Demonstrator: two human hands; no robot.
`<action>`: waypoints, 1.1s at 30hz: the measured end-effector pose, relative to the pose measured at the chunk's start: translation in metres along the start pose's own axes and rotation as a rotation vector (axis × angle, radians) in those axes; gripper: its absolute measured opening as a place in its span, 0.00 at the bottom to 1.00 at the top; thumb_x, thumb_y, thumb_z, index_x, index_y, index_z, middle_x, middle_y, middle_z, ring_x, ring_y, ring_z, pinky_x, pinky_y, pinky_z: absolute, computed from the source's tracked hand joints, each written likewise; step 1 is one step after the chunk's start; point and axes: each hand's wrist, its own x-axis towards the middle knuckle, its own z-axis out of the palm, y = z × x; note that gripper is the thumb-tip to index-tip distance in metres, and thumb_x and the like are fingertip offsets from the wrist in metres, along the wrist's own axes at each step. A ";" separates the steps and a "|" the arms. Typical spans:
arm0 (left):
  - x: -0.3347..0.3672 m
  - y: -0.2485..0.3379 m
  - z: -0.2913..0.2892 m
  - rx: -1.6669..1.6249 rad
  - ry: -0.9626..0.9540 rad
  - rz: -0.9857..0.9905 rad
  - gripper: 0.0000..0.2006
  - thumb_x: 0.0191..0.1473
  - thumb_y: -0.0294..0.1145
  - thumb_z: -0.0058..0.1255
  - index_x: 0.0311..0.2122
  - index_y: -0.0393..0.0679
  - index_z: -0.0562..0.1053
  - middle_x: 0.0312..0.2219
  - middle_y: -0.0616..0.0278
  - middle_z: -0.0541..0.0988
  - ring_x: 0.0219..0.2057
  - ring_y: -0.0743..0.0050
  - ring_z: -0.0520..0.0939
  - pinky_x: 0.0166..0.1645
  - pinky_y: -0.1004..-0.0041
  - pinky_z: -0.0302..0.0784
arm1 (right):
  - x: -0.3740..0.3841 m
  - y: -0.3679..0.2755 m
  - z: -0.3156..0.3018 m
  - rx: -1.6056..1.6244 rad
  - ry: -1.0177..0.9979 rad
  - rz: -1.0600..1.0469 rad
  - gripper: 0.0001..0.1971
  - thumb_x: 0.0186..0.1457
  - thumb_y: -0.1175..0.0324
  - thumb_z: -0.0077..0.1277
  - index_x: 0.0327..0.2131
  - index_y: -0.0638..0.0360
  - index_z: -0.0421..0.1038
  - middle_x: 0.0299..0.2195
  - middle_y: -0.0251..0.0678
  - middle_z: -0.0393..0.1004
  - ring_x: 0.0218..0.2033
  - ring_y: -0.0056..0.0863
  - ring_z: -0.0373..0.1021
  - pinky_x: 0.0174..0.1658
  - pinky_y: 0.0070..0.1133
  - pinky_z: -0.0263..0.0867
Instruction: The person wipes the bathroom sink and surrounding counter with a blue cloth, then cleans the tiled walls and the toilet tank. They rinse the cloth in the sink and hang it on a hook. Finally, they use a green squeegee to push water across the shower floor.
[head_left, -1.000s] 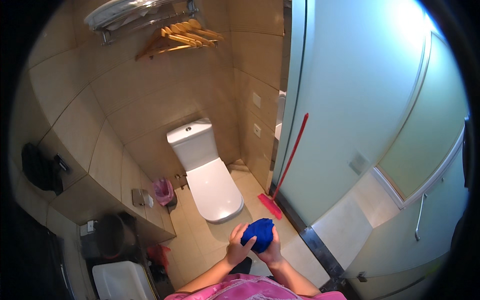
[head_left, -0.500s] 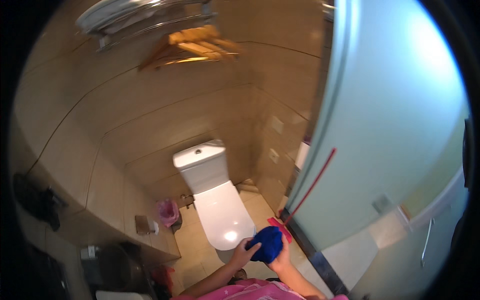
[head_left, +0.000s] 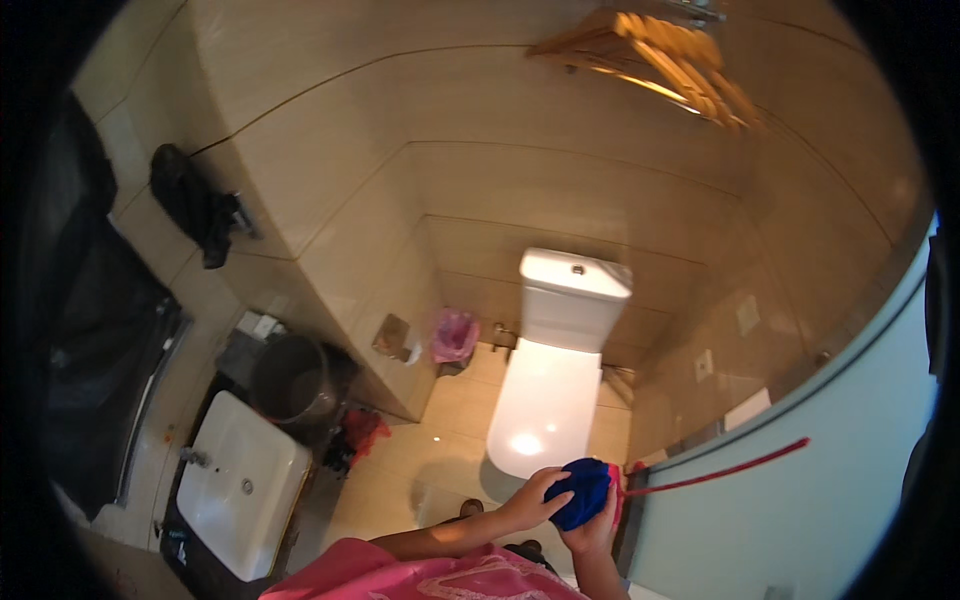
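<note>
A bunched dark blue cloth point(head_left: 580, 500) is held between my two hands, in front of the closed white toilet point(head_left: 545, 405). My left hand point(head_left: 532, 502) grips its left side, fingers over the top. From below and the right, my right hand point(head_left: 594, 536) is closed round it. Just behind the cloth is the pink head point(head_left: 616, 492) of a long-handled floor tool, partly hidden by it. The tool's red handle point(head_left: 735, 470) slants up to the right across the frosted glass panel point(head_left: 850, 510).
To the left, a white sink point(head_left: 292, 475) is set in a dark counter beside a dark round bin point(head_left: 292, 378). A pink-lined bin point(head_left: 455, 335) stands left of the toilet. A paper holder point(head_left: 392, 338) juts from the wall. Wooden hangers point(head_left: 680, 70) hang overhead.
The view has swung left, bringing the sink and dark mirror into sight and moving the toilet rightward. Both hands still hold the blue cloth, now overlapping the pink tool head.
</note>
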 end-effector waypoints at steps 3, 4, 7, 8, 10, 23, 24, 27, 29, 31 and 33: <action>-0.001 0.011 -0.053 0.154 0.178 0.003 0.27 0.62 0.43 0.58 0.61 0.39 0.70 0.61 0.39 0.67 0.64 0.39 0.67 0.67 0.55 0.63 | 0.043 0.034 0.035 -0.072 -0.082 0.072 0.32 0.67 0.36 0.36 0.61 0.48 0.68 0.58 0.37 0.73 0.58 0.37 0.70 0.63 0.37 0.65; 0.002 0.024 -0.076 0.285 0.280 0.030 0.27 0.62 0.42 0.59 0.61 0.40 0.70 0.61 0.42 0.66 0.64 0.41 0.66 0.67 0.56 0.63 | 0.058 0.047 0.049 -0.102 -0.110 0.092 0.32 0.68 0.36 0.35 0.61 0.49 0.67 0.58 0.38 0.73 0.58 0.37 0.70 0.62 0.37 0.65; 0.013 0.024 -0.154 0.349 0.410 0.074 0.26 0.58 0.40 0.62 0.60 0.43 0.73 0.62 0.47 0.65 0.64 0.43 0.65 0.66 0.56 0.63 | 0.107 0.109 0.097 -0.168 -0.212 0.126 0.34 0.69 0.35 0.32 0.62 0.51 0.65 0.56 0.38 0.73 0.57 0.37 0.70 0.62 0.36 0.65; 0.017 0.026 -0.184 0.327 0.401 0.072 0.26 0.58 0.39 0.63 0.59 0.43 0.73 0.62 0.47 0.64 0.63 0.44 0.66 0.65 0.57 0.64 | 0.123 0.129 0.116 -0.193 -0.246 0.133 0.35 0.69 0.35 0.31 0.62 0.52 0.65 0.56 0.39 0.73 0.57 0.38 0.70 0.62 0.36 0.65; 0.023 0.013 -0.250 0.296 0.422 0.091 0.23 0.58 0.35 0.63 0.57 0.41 0.75 0.57 0.48 0.70 0.59 0.48 0.72 0.62 0.59 0.68 | 0.158 0.177 0.157 -0.258 -0.292 0.076 0.35 0.70 0.34 0.28 0.62 0.53 0.64 0.55 0.38 0.73 0.56 0.37 0.70 0.62 0.35 0.65; 0.066 0.023 -0.606 0.624 0.949 0.284 0.16 0.55 0.24 0.61 0.50 0.35 0.78 0.45 0.49 0.79 0.47 0.56 0.80 0.54 0.64 0.74 | 0.333 0.436 0.459 -0.564 -0.712 -0.466 0.38 0.73 0.43 0.29 0.75 0.56 0.37 0.73 0.42 0.48 0.71 0.36 0.51 0.72 0.31 0.47; 0.078 0.023 -0.623 0.564 0.995 0.335 0.18 0.59 0.25 0.58 0.53 0.34 0.75 0.49 0.48 0.77 0.50 0.56 0.79 0.57 0.64 0.72 | 0.344 0.439 0.491 -0.591 -0.770 -0.564 0.38 0.73 0.45 0.32 0.75 0.57 0.37 0.72 0.43 0.49 0.71 0.37 0.52 0.72 0.31 0.47; 0.111 0.031 -0.662 0.302 1.078 0.516 0.22 0.68 0.31 0.47 0.62 0.31 0.68 0.60 0.46 0.70 0.60 0.57 0.73 0.65 0.61 0.67 | 0.378 0.446 0.583 -0.646 -0.899 -0.989 0.37 0.66 0.61 0.49 0.73 0.59 0.46 0.72 0.48 0.49 0.71 0.43 0.51 0.72 0.33 0.46; 0.131 0.034 -0.685 0.241 1.091 0.607 0.24 0.70 0.35 0.42 0.64 0.30 0.64 0.65 0.44 0.64 0.65 0.56 0.67 0.68 0.60 0.62 | 0.392 0.450 0.640 -0.676 -0.943 -1.290 0.38 0.59 0.67 0.58 0.71 0.57 0.54 0.72 0.51 0.51 0.72 0.49 0.50 0.72 0.35 0.45; 0.149 0.030 -0.712 0.372 1.125 0.612 0.28 0.70 0.38 0.42 0.67 0.29 0.58 0.69 0.43 0.54 0.69 0.53 0.60 0.72 0.57 0.53 | 0.404 0.455 0.682 -0.728 -1.087 -1.301 0.37 0.56 0.64 0.61 0.68 0.50 0.61 0.71 0.51 0.52 0.70 0.54 0.51 0.70 0.40 0.48; 0.166 0.016 -0.729 0.462 1.223 0.607 0.30 0.70 0.39 0.42 0.69 0.31 0.54 0.71 0.44 0.50 0.71 0.53 0.57 0.73 0.56 0.50 | 0.405 0.455 0.691 -0.883 -1.063 -1.419 0.37 0.51 0.61 0.65 0.66 0.45 0.66 0.71 0.50 0.54 0.69 0.56 0.53 0.66 0.43 0.52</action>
